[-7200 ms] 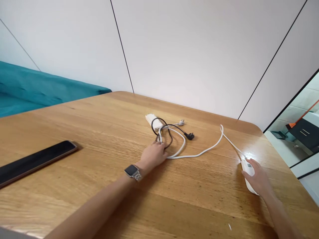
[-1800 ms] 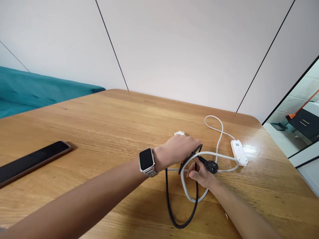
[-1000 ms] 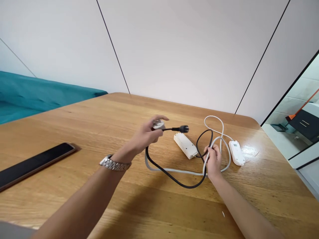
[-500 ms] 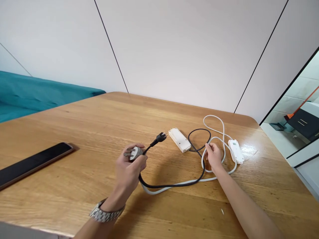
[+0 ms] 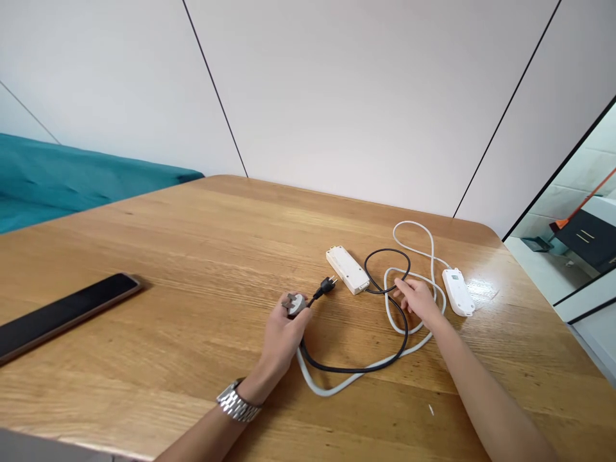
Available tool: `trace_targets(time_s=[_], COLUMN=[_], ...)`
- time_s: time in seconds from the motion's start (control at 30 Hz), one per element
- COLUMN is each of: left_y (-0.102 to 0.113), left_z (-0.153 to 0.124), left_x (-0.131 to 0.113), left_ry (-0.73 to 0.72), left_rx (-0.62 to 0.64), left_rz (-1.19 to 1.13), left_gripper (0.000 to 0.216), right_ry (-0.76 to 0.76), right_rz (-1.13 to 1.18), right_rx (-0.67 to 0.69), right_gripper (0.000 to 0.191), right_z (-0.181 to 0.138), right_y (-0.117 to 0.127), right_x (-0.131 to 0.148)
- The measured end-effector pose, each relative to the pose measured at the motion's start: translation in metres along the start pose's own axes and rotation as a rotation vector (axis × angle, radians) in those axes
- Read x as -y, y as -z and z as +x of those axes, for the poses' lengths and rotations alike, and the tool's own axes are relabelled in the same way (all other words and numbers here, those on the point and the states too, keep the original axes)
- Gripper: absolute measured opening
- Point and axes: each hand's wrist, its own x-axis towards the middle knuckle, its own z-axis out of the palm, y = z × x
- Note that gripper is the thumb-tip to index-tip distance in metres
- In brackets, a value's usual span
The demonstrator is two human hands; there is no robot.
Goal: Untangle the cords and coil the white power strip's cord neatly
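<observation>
My left hand (image 5: 286,327) is closed around two power plugs near the table's middle. One is a grey-white plug (image 5: 296,305) with flat prongs pointing left. The other, a black plug (image 5: 328,285), sticks out to the right. From this hand a black cable (image 5: 346,370) and a white cable (image 5: 332,390) loop rightward over the table. My right hand (image 5: 416,298) has its fingertips closed on the black cable where it crosses the white loops. Just left of it lies one white power strip (image 5: 347,269), face down; a second white power strip (image 5: 458,292) lies to its right.
The wooden table (image 5: 216,244) meets a white panelled wall (image 5: 337,96) at the back. A dark flat device (image 5: 62,317) lies at the left. Beyond the left edge is a teal sofa (image 5: 86,179). A small white scrap (image 5: 431,409) lies near my right forearm.
My left hand has moved right and slightly down with both plugs, closer to the left power strip. My right hand has shifted from the white loop to the black cable.
</observation>
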Motion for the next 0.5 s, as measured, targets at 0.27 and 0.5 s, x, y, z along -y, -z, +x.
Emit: trace_targets(time_s=[0.27, 0.5], left_y=[-0.001, 0.025], left_z=[-0.008, -0.023], left_x=[-0.003, -0.026], left_ry=[-0.117, -0.228], left_rx=[0.225, 0.17], left_rz=[0.15, 0.459], left_gripper=[0.026, 0.033], right_ry=[-0.124, 0.041], right_rz=[-0.622, -0.723], right_rx=[0.523, 0.255], right_gripper=[0.024, 0.018], right_z=[-0.016, -0.012], right_y=[0.04, 0.05], right_x=[0.029, 0.033])
